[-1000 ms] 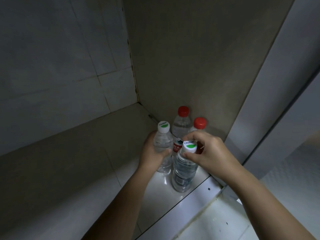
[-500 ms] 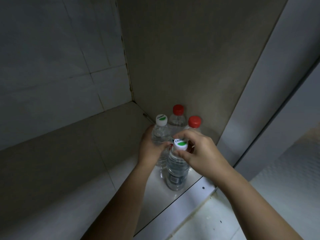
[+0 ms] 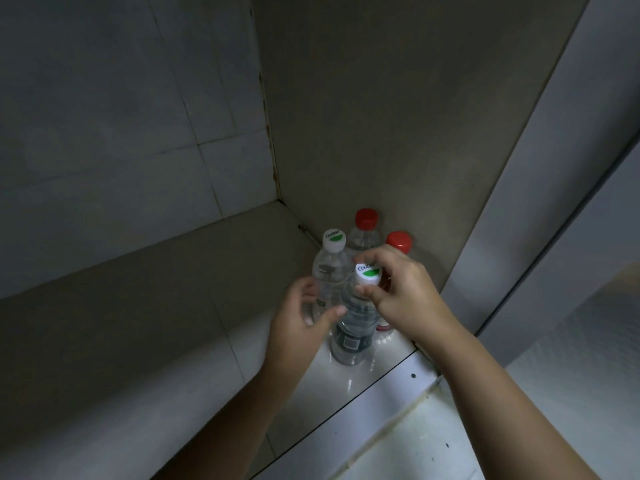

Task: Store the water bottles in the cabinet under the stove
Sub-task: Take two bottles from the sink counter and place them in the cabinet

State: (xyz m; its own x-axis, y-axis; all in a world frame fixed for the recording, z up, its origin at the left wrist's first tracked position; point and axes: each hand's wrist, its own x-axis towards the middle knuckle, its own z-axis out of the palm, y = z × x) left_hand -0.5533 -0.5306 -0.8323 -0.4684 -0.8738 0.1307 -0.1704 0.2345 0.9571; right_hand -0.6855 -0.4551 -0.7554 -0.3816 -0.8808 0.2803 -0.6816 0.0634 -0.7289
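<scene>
Here the right hand (image 3: 405, 292) pinches the green-and-white cap of the nearest clear plastic water bottle (image 3: 355, 327), thumb below the cap rim and fingers curled over its far side, so it is closed on the bottle's top. The left hand (image 3: 301, 320) sits just beside, fingers loosely spread and half open, against the lower body of a second clear bottle with a green-and-white cap (image 3: 330, 268); whether it truly grips that bottle I cannot tell.

Both bottles stand upright on the pale glossy cabinet floor (image 3: 346, 386), close to the right side panel (image 3: 381, 133). Behind them, tucked toward the corner, stand two clear bottles with red caps (image 3: 366, 218), one further back, one nearer the panel.

The step in hand looks like the final seating of the front pair. All four bottles visible are already inside the cabinet. Next, both hands need to let go gently and pull straight back, without knocking the crowded bottles.
</scene>
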